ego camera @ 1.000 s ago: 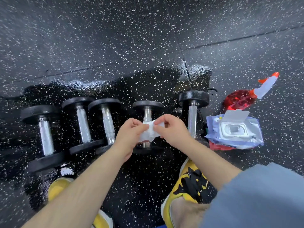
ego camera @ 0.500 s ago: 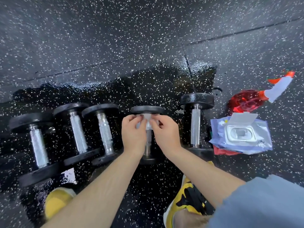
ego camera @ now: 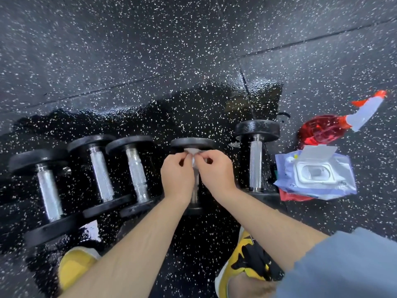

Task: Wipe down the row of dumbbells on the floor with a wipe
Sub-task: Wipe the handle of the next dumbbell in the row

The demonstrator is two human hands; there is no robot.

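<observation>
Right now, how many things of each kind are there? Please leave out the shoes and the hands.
dumbbells: 5
spray bottle: 1
pack of wipes, lid open: 1
wipe, pinched by left hand and right hand: 1
Total: 8
The red item under the pack is too hidden to count.

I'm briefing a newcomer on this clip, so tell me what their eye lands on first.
Dead centre, the left hand and right hand pinch a white wipe at the far end of the fourth dumbbell in a row of five on the speckled black floor. To the right lie a red spray bottle and an open pack of wipes.
</observation>
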